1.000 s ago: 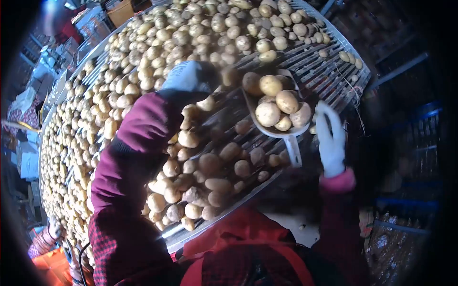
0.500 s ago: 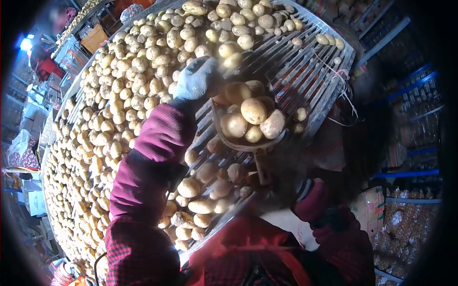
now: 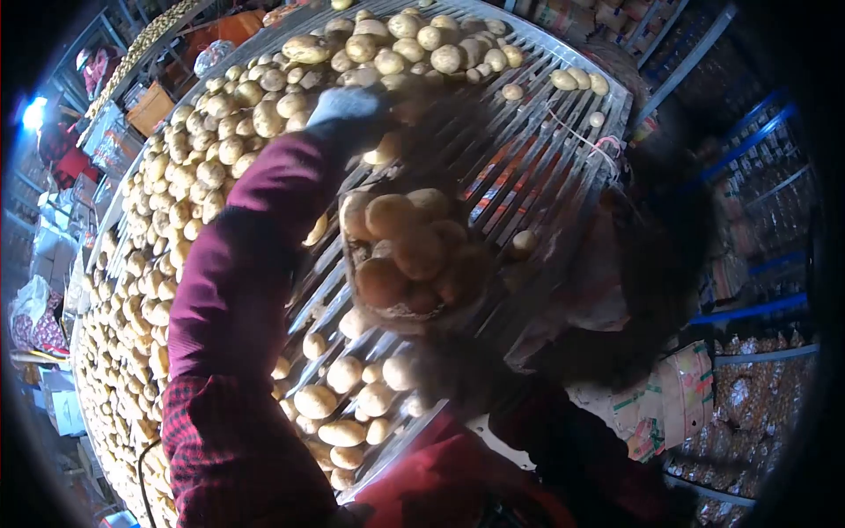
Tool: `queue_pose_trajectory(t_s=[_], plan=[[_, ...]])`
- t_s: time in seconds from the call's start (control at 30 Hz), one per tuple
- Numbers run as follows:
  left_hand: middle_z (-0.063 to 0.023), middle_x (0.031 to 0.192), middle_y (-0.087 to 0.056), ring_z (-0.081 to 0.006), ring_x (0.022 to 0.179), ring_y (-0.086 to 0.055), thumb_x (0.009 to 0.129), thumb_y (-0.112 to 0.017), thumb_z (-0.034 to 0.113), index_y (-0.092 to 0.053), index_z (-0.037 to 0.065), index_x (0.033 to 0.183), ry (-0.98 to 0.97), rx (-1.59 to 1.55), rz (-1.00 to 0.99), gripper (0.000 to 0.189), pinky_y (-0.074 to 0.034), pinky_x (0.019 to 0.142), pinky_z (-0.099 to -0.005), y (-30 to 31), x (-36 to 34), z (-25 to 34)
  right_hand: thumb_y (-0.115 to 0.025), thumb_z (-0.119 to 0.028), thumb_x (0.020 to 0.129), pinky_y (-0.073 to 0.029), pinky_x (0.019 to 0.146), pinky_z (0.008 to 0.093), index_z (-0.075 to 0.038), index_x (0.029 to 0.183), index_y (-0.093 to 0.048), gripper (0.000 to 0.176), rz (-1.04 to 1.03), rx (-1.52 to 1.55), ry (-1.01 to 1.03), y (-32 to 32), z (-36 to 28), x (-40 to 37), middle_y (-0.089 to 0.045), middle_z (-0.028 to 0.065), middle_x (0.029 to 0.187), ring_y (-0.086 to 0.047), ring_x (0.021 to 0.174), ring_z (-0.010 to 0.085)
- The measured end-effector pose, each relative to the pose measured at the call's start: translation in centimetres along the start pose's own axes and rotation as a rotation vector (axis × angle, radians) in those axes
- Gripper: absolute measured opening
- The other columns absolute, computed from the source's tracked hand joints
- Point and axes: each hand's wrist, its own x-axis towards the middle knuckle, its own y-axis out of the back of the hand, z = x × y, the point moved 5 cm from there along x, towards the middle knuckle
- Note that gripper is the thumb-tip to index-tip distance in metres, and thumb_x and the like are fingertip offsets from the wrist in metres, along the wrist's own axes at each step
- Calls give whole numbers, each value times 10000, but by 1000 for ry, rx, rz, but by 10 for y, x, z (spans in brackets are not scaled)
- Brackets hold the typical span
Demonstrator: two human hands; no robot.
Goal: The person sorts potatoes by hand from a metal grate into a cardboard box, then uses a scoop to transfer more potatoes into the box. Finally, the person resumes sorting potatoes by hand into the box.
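Grey metal slats (image 3: pixel 533 145) run beneath one shadowed, rounded scoop (image 3: pixel 392 313) heaped with roughly nine tan potatoes (image 3: pixel 418 253). Beyond the scoop is the left hand (image 3: pixel 350 107) in a pale grey-white glove; blur hides its finger spread and any hold. Nearside of the scoop, the right hand (image 3: pixel 451 374) is deep in shadow, fingers and grip impossible to tell. Rightward of the scoop lies one small pale potato (image 3: pixel 524 240); farther beyond, three oval yellowish potatoes (image 3: pixel 579 79) form a row.

We count one slatted grey metal surface (image 3: pixel 537 163), one rounded scoop (image 3: pixel 400 319), one glowing white light (image 3: pixel 33 113), and roundish yellow-brown potatoes (image 3: pixel 315 402) beyond counting.
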Motion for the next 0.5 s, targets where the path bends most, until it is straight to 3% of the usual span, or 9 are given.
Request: queue_pose_trajectory(t_s=[0.03,0.07,0.13,0.17,0.23,0.5], plan=[[-135,1092,-723,-357,959,-709,882,-622,207,-616,273,1374,-88,24,92,496,-578,784,-471,2,14,8,-760,-295,879,-528,728,398,-85,1080,-671,304,14,56,-150,3,-8,5,-627,51,877,-629,785,214],[-131,1025,-734,-360,906,-715,904,-589,195,-608,272,1382,-65,265,-108,484,-579,754,-467,-3,36,17,-735,-316,917,-537,724,390,-63,1012,-688,274,36,112,-295,5,-16,9,-637,57,859,-641,774,211],[-142,991,-740,-353,918,-716,891,-628,240,-614,253,1359,-158,91,-93,468,-580,777,-448,-20,62,22,-677,-367,983,-541,702,361,-38,989,-696,330,13,1175,-759,-3,-10,5,-648,57,826,-639,726,198],[-142,990,-740,-353,918,-716,890,-632,244,-614,253,1358,-193,81,-129,468,-580,778,-447,-30,72,26,-595,-429,1035,-539,680,322,-22,995,-691,421,9,1122,-796,3,-18,8,-651,61,785,-630,686,178],[-144,990,-739,-353,917,-716,888,-638,252,-614,251,1356,-193,104,-199,469,-580,779,-445,-51,80,29,-610,-430,1025,-538,686,327,-19,978,-689,421,40,1103,-884,18,-46,19,-655,71,784,-633,702,180],[-149,988,-738,-351,913,-718,877,-665,285,-615,246,1350,-111,146,-305,477,-579,786,-436,-71,68,19,-625,-386,1029,-531,704,310,-88,971,-656,305,159,1345,-948,7,-30,14,-640,34,821,-605,730,133]])
